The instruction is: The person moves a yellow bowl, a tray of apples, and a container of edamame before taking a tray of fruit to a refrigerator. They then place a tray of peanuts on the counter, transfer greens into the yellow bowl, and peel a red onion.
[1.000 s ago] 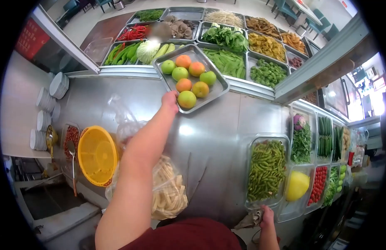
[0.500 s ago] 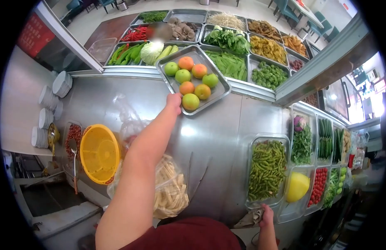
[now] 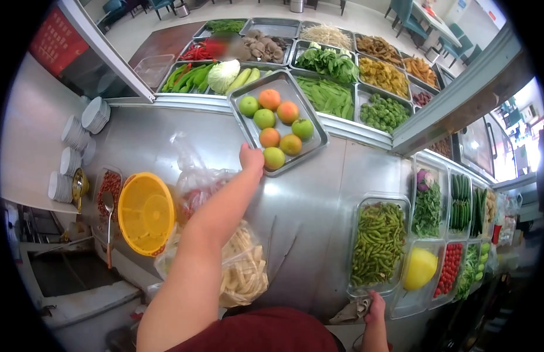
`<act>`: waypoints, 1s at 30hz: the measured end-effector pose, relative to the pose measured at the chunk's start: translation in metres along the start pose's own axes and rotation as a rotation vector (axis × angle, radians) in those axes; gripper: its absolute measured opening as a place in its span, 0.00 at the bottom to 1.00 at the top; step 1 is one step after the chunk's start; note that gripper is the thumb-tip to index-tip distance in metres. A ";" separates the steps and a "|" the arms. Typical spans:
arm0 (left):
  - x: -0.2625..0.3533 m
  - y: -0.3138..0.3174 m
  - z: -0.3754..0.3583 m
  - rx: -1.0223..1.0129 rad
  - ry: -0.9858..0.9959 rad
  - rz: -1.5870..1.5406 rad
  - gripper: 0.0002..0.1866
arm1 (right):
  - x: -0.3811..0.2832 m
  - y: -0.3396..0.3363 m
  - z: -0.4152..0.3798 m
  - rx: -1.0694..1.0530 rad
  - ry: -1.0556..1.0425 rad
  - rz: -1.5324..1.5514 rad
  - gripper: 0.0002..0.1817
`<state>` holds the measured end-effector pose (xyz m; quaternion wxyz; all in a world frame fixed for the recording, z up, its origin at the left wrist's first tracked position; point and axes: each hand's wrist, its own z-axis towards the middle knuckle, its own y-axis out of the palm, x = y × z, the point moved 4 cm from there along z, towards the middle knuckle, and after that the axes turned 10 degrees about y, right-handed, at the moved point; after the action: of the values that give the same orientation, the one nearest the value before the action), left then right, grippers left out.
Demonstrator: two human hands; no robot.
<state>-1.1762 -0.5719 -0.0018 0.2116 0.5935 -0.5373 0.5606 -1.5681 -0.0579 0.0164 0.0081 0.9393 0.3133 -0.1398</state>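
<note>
My left hand (image 3: 252,158) is closed on the near left edge of a metal tray (image 3: 316,142). Several green and orange-red tomatoes (image 3: 263,118) lie in the tray, whose far end overlaps the window sill by the vegetable display. Down at the lower right, my right hand (image 3: 375,307) is closed on a greyish-brown cloth (image 3: 349,311), just below a clear container (image 3: 355,288) of green edamame pods (image 3: 377,243). My right fingers are partly hidden.
On the steel counter (image 3: 313,193), a yellow basket (image 3: 146,214) and plastic bags, one with pale strips (image 3: 245,273), sit near my left arm. Stacked white plates (image 3: 96,115) stand far left. Vegetable trays line the back; clear containers with cherry tomatoes (image 3: 449,268) and greens are right.
The whole view has shifted slightly. My left hand and the tomato tray have come a little nearer to me. My right hand stays at the cloth.
</note>
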 end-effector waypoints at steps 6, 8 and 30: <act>0.007 -0.010 -0.002 0.004 0.051 0.058 0.24 | 0.001 -0.006 0.001 0.040 -0.007 -0.008 0.07; 0.006 -0.014 0.001 -0.014 0.066 0.115 0.25 | 0.003 -0.006 0.003 0.033 -0.010 -0.011 0.07; -0.004 -0.025 0.000 -0.281 0.079 0.652 0.20 | 0.010 -0.011 0.016 -0.031 -0.027 0.043 0.08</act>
<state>-1.1532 -0.5618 0.0036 0.1216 0.3340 -0.7617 0.5417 -1.5710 -0.0443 -0.0008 0.0301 0.9436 0.2948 -0.1475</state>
